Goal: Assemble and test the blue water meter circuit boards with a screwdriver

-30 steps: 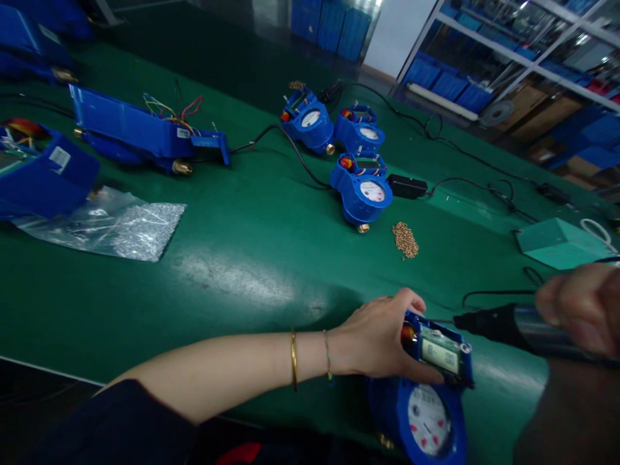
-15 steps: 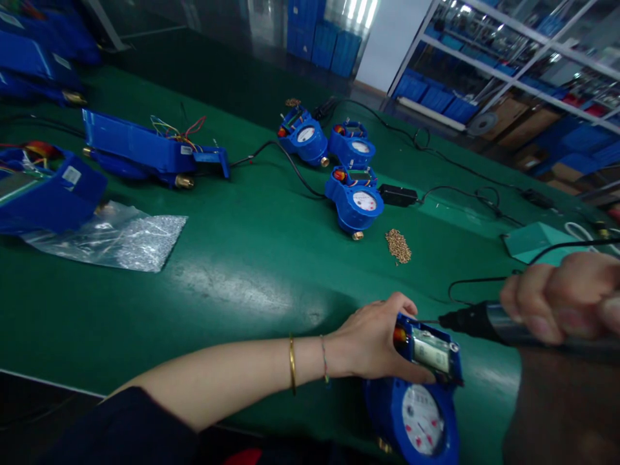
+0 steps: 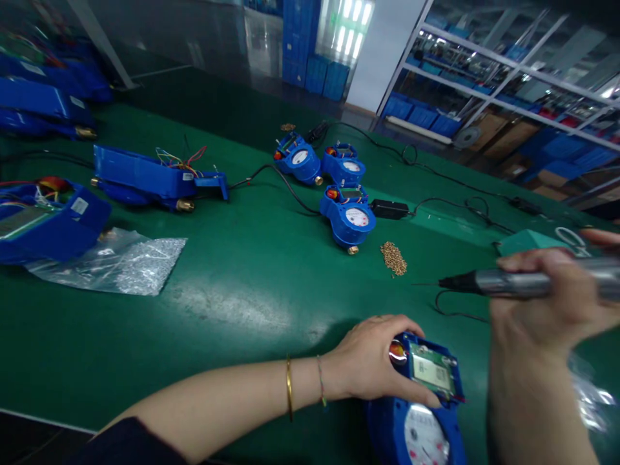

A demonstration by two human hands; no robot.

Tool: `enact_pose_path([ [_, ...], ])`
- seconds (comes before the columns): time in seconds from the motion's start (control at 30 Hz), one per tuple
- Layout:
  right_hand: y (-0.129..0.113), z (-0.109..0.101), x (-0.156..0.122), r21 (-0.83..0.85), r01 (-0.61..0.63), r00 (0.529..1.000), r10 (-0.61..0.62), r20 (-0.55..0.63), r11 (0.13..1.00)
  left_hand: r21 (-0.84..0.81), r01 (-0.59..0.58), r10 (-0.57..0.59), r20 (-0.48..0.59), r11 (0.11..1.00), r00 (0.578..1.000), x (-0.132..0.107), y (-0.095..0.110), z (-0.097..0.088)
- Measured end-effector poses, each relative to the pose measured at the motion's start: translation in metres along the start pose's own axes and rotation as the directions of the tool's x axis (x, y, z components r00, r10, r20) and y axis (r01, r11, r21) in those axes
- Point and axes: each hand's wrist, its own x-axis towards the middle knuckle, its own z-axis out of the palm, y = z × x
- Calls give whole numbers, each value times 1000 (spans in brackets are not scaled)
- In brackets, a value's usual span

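My left hand is closed around the top left of a blue water meter at the near edge of the green table. The meter shows a small LCD board and a white dial. My right hand grips a silver and black electric screwdriver, held level above the table, its thin bit pointing left. The bit's tip hangs clear of the meter, above and to its right. A small heap of brass screws lies beyond the tool.
Three more blue meters stand at mid-table with a black adapter and cables. A clear bag and blue housings with loose wires lie at the left. A green box sits at the right. Shelving stands behind.
My right hand has lifted the screwdriver up and away from the meter, turning it level. My left hand stays on the meter. The camera has tilted up a little.
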Motion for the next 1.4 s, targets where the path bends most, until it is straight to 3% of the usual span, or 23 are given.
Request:
enact_pose_path([
  [0.1,29,12,-18,-6,49,999,-49,20,999,-11,12,-12,7,1000,1000,1,2,-1],
  [0.2,51,15,-24,-6,6,1000,-6,12,1000,-16,30,-29,48,999,998,1,6,-6],
  [0.43,65,16,-23,-27,-59,998,59,-3,998,-91,50,-36,148,995,988,7,2,-19],
  [0.53,53,16,-21,8,-83,996,83,-22,996,-111,56,-51,49,992,998,16,-10,-29],
  [0.67,20,18,-21,73,-140,990,140,5,988,128,14,8,-170,992,985,24,-22,-44],
  [0.77,-6,20,-24,105,-171,985,169,28,980,232,-23,82,-249,972,965,25,-25,-48],
  [1.0,-39,24,-38,112,-267,963,261,71,957,364,-50,148,-249,930,957,22,-27,-42],
  [1.4,-48,23,-35,98,-242,970,237,60,965,365,-101,217,-294,926,931,21,-22,-39],
])
